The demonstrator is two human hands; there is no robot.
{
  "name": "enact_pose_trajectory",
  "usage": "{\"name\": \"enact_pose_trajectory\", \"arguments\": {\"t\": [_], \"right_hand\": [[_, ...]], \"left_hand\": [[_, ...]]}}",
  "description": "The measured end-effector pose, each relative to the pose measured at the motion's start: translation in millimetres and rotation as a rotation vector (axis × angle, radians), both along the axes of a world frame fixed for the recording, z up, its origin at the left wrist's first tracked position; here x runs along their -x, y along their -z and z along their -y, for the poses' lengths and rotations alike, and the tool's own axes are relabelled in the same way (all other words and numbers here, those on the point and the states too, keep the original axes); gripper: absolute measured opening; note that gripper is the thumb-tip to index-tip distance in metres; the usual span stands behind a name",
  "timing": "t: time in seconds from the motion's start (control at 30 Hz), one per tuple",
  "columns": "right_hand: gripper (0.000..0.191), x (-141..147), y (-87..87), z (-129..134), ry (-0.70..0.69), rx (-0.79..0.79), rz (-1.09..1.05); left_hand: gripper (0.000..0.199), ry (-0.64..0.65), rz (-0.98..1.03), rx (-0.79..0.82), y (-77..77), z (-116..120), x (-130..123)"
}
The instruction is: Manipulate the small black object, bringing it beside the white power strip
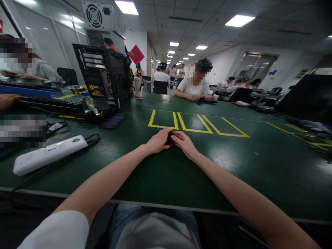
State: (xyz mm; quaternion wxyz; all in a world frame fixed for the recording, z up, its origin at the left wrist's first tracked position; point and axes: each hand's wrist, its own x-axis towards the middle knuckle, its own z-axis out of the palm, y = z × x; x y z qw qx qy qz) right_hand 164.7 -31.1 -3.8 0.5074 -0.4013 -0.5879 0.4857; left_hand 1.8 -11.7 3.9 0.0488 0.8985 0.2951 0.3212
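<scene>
Both my hands meet over the green table, just in front of the yellow tape outlines. My left hand is wrapped round a small black object, its fingers curled over the far side and its thumb along the near side. From the right, my right hand pinches the same object with thumb and fingertips. Most of the object is covered by my fingers, so its kind cannot be made out.
On the left lie a white power strip with a black cable and a black keyboard. An open black computer case stands behind them, near a white cup. Across the table sits a person. Dark equipment stands at right.
</scene>
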Motion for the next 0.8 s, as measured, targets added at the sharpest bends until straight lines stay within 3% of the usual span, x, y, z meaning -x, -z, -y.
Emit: {"name": "enact_pose_trajectory", "arguments": {"t": [0.17, 0.33, 0.57, 0.8], "right_hand": [[0.029, -4.4, 0.5, -2.8, -0.025, -0.058, 0.117], [0.032, -5.8, -5.5, 3.7, -0.118, -0.129, 0.057], [0.025, 1.0, -8.3, 3.8, 0.001, 0.028, -0.013], [0.029, -1.9, -4.7, -2.3, -0.039, 0.054, 0.039]], "left_hand": [[0.058, -0.033, 0.008, -0.006, 1.3, 1.3, -1.1], [0.057, -0.035, 0.004, -0.009, 1.5, 2.5, -0.6], [0.057, -0.03, 0.007, -0.001, -0.5, 4.5, -0.6], [0.058, -0.021, 0.011, 0.009, -0.8, 4.2, -0.2]]}}
